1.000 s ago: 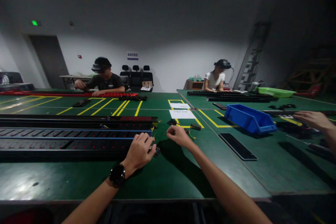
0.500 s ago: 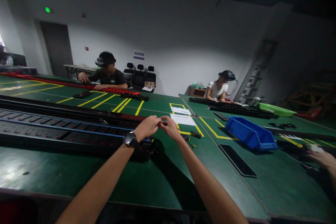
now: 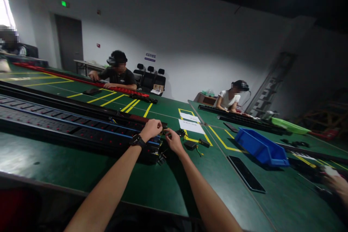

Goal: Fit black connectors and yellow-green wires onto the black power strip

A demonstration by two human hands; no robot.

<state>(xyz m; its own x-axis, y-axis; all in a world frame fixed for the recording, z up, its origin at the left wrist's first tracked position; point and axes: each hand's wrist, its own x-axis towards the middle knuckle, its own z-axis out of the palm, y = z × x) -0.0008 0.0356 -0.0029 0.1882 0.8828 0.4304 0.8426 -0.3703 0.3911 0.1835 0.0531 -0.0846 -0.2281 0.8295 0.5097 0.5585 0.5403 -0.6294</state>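
Observation:
A long black slotted rail assembly (image 3: 81, 127) with blue strips and red dots stretches from the left and ends near my hands. My left hand (image 3: 152, 129), a watch (image 3: 135, 140) on its wrist, is over that end with its fingers curled into a pinch. Close beside it on the right, my right hand (image 3: 174, 142) pinches with thumb and forefinger at the rail's end. Whatever is between the fingers is too small and dark to name. Dark prong-like pieces (image 3: 162, 158) stick out from the rail's end below my hands.
Small black blocks (image 3: 190, 146) with coloured wires lie right of my hands, near white paper sheets (image 3: 191, 126). Farther right are a blue bin (image 3: 261, 146) and a dark tablet-like slab (image 3: 246, 174). Co-workers sit across the green table (image 3: 212, 192); another person's hand (image 3: 337, 181) is at the right edge.
My fingertips, together before, are now slightly apart, and my right hand is lower beside the rail's end. The whole view has shifted a little.

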